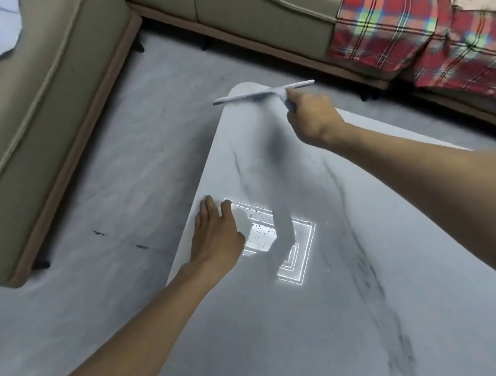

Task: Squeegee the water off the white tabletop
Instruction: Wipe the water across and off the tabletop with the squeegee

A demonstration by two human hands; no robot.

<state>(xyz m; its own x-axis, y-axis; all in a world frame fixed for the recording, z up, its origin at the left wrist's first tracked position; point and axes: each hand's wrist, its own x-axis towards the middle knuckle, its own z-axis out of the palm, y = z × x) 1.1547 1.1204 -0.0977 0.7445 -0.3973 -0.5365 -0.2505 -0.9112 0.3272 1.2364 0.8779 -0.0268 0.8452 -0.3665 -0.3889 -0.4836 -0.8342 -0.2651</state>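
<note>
While the right hand (pixel 309 117) is closed around the handle of the white squeegee (pixel 263 93), the blade sits at the far, narrow end of the white tabletop (pixel 315 318), whether touching or just above it I cannot tell. To stroke well, the blade should probably press flat and be drawn evenly toward an edge, overlapping each pass. The left hand (pixel 214 231) lies open, palm down, holding nothing, at the table's left edge, likely steadying. Beside it, droplets (pixel 260 232) show in a bright ceiling-light reflection, so water remains there. The top is marble-veined and glossy. Beige sofas (pixel 32 103) stand left and far, a red plaid blanket (pixel 407 24) at far right, over a grey floor (pixel 145 155).
</note>
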